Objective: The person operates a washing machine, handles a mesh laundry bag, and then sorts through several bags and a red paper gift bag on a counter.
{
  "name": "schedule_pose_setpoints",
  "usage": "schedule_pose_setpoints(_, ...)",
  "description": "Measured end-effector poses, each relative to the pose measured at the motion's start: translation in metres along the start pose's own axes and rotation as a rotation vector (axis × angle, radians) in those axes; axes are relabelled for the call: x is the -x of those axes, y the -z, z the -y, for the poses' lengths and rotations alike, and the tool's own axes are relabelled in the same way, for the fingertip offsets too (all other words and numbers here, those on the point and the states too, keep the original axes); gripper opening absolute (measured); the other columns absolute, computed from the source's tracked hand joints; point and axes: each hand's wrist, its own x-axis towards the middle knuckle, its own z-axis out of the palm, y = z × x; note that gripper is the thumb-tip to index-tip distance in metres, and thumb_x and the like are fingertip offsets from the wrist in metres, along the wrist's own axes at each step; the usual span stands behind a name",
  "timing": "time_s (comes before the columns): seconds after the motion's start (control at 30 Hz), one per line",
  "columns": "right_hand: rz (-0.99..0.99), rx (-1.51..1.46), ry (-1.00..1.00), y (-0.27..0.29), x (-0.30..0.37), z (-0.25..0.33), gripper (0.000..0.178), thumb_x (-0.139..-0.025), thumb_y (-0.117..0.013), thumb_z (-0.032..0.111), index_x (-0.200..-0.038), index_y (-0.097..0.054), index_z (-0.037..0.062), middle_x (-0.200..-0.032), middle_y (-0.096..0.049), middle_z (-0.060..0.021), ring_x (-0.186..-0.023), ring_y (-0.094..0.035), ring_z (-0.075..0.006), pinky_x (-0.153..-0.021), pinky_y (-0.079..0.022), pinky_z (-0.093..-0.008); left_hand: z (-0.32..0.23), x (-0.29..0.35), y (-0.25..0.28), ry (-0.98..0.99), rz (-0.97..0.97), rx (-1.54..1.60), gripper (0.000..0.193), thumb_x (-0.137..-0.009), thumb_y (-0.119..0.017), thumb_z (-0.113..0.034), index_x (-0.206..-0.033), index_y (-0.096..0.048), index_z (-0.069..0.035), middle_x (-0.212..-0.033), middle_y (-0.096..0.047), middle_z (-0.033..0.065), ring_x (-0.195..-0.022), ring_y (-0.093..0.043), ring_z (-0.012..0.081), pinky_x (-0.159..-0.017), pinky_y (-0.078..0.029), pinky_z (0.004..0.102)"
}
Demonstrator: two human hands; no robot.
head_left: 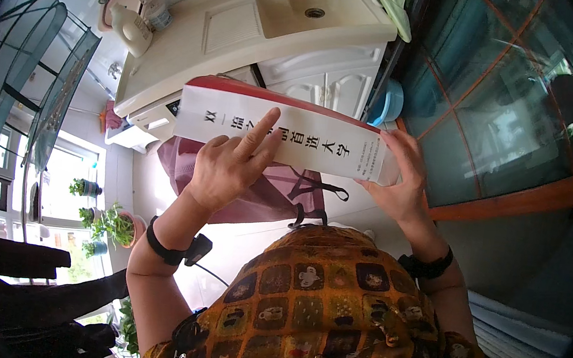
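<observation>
While the right hand [408, 194] clasps one end of a white-and-red printed package [312, 138], the left hand's [225, 177] loosely spread fingers lie over its lettered face, index extended; mauve cloth [255, 202] hangs beneath them.

Both elbows bent, forearms [170, 229] angled inward and far. Left hand [225, 173] back up, index finger [259, 132] pointing far and right, other fingers curled. Right hand [410, 182] clasped, thumb and fingers opposed.
</observation>
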Motion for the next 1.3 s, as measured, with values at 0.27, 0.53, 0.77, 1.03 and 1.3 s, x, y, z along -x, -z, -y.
schedule_pose_setpoints(0.27, 0.05, 0.045, 0.06, 0.002, -0.006, 0.003, 0.072, -0.052, -0.088, 0.012, -0.118, -0.06, 0.0061, -0.118, -0.054, -0.0119, -0.107, -0.054, -0.0303, -0.087, -0.047, -0.041, 0.002, -0.013, 0.002, 0.111, 0.182, 0.2, 0.019, -0.069, -0.065, -0.007, -0.088, -0.062, -0.01, -0.138, -0.049, 0.0084, -0.053, -0.063, 0.0199, -0.049, -0.051, 0.0323)
schedule_pose_setpoints(0.53, 0.143, 0.035, 0.136, 0.006, -0.003, -0.003, 0.061, -0.05, -0.09, 0.02, -0.107, -0.068, 0.0124, -0.131, -0.049, -0.0159, -0.119, -0.05, -0.032, -0.097, -0.044, -0.0424, 0.007, -0.028, 0.007, 0.194, 0.215, 0.304, 0.03, -0.068, -0.069, -0.008, -0.096, -0.057, -0.01, -0.109, -0.058, 0.0042, -0.063, -0.064, 0.0285, -0.054, -0.052, 0.0379)
schedule_pose_setpoints(0.77, 0.132, -0.073, 0.139, 0.003, 0.004, -0.013, 0.076, -0.052, -0.09, 0.018, -0.118, -0.055, 0.0046, -0.133, -0.049, -0.0187, -0.12, -0.051, -0.0352, -0.097, -0.044, -0.0421, 0.007, -0.029, 0.0, 0.187, 0.168, 0.311, 0.02, -0.076, -0.065, -0.007, -0.096, -0.065, -0.011, -0.096, -0.06, 0.0031, -0.066, -0.064, 0.0259, -0.055, -0.052, 0.0359)
schedule_pose_setpoints(1.03, 0.108, -0.148, 0.093, 0.003, 0.005, -0.012, 0.084, -0.058, -0.086, 0.009, -0.128, -0.041, -0.0003, -0.135, -0.045, -0.0276, -0.121, -0.05, -0.039, -0.099, -0.044, -0.0419, 0.008, -0.031, -0.003, 0.198, 0.07, 0.262, 0.015, -0.074, -0.062, -0.005, -0.087, -0.063, -0.012, -0.08, -0.064, 0.0021, -0.063, -0.064, 0.0243, -0.053, -0.05, 0.0346)
schedule_pose_setpoints(1.3, 0.117, 0.117, 0.045, 0.0, 0.001, -0.01, 0.08, -0.067, -0.075, 0.005, -0.135, -0.034, -0.0052, -0.137, -0.041, -0.0286, -0.121, -0.05, -0.0415, -0.098, -0.043, -0.0436, -0.002, -0.032, -0.014, 0.172, 0.061, 0.265, 0.016, -0.073, -0.06, -0.007, -0.088, -0.062, -0.011, -0.079, -0.063, 0.0034, -0.063, -0.063, 0.0243, -0.052, -0.049, 0.035)
